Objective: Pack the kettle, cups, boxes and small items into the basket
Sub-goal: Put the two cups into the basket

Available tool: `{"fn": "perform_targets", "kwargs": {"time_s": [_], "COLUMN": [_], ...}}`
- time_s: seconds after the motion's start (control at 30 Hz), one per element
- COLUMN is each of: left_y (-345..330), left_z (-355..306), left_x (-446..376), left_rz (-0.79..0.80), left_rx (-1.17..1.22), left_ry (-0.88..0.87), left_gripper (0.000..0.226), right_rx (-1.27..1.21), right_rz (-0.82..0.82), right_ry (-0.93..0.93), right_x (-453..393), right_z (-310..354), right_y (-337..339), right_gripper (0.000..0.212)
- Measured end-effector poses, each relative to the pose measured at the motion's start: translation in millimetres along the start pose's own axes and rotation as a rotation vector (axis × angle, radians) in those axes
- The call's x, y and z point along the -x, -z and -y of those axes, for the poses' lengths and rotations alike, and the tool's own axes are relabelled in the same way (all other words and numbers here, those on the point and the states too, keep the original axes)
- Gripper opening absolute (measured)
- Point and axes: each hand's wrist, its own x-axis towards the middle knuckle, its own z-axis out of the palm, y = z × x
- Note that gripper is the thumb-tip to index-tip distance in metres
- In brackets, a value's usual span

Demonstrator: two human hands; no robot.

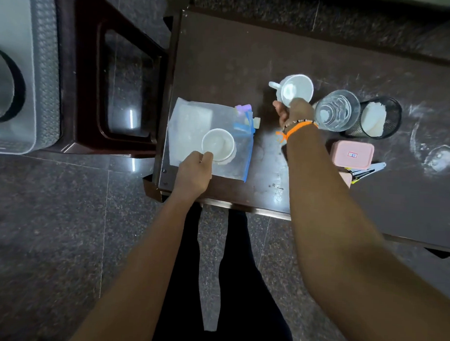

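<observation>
My left hand (194, 170) grips the near rim of a white cup (218, 144) that stands on a clear zip bag (192, 129) at the table's left end. My right hand (293, 112) holds the near rim of a white mug (295, 88) with its handle pointing left. The grey woven basket (42, 69) sits on a stool at the far left, with the steel kettle (2, 91) inside it. A clear glass (337, 110), a pink box (352, 154) and a black mesh holder (379, 117) stand to the right of my right hand.
The dark table (223, 55) has a glossy top; its left and near edges are close to my hands. A dark wooden stool (124, 90) stands between basket and table. Clips and pens (364, 171) lie beside the pink box. Water rings mark the table at right.
</observation>
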Motion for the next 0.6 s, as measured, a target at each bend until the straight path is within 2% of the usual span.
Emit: {"fn": "perform_targets", "kwargs": {"time_s": [0.1, 0.2, 0.33, 0.47, 0.6], "left_y": [16.7, 41.4, 90.9, 147.0, 212.6], "left_z": [7.6, 18.3, 42.6, 74.7, 108.8], "left_x": [8.8, 20.8, 37.7, 44.5, 35.9], "left_rz": [-0.066, -0.163, -0.308, -0.43, -0.528], "left_rx": [0.045, 0.088, 0.192, 0.272, 0.29], "left_ry": [-0.016, -0.061, -0.087, -0.057, 0.012], "left_gripper": [0.035, 0.03, 0.011, 0.012, 0.019], "right_rx": [0.311, 0.505, 0.71, 0.904, 1.058], "right_rz": [0.107, 0.227, 0.432, 0.606, 0.696], "right_ry": [0.052, 0.123, 0.189, 0.248, 0.373], "right_x": [30.2, 66.1, 126.5, 174.9, 206.1], "right_z": [-15.0, -36.6, -70.6, -104.9, -144.1], "right_y": [-0.7, -9.9, -43.7, -93.0, -158.2], "right_gripper": [0.024, 0.023, 0.024, 0.027, 0.017]}}
